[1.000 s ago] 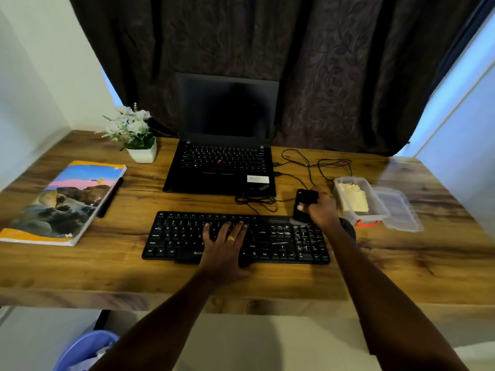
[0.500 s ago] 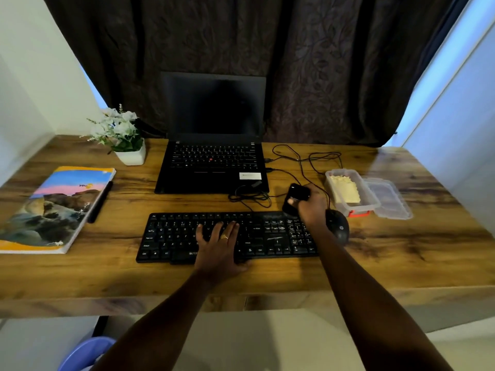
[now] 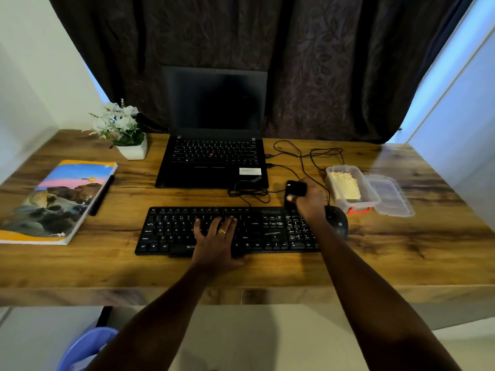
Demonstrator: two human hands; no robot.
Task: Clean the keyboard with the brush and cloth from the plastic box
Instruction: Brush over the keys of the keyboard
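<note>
Keyboard point(image 3: 267, 231) — long axis left-right | left hand point(image 3: 217, 245) flat on keys | right hand point(image 3: 310, 203) grips black brush point(image 3: 294, 189)

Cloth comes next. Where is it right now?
In the head view, the yellow cloth lies inside the open plastic box on the right of the desk, between the right hand and the lid.

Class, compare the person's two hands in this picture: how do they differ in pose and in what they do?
The left hand lies flat, fingers straight, on the keyboard; the right hand is curled round the black brush. The left hand wears a ring; none shows on the right hand. Both are at the keyboard.
</note>
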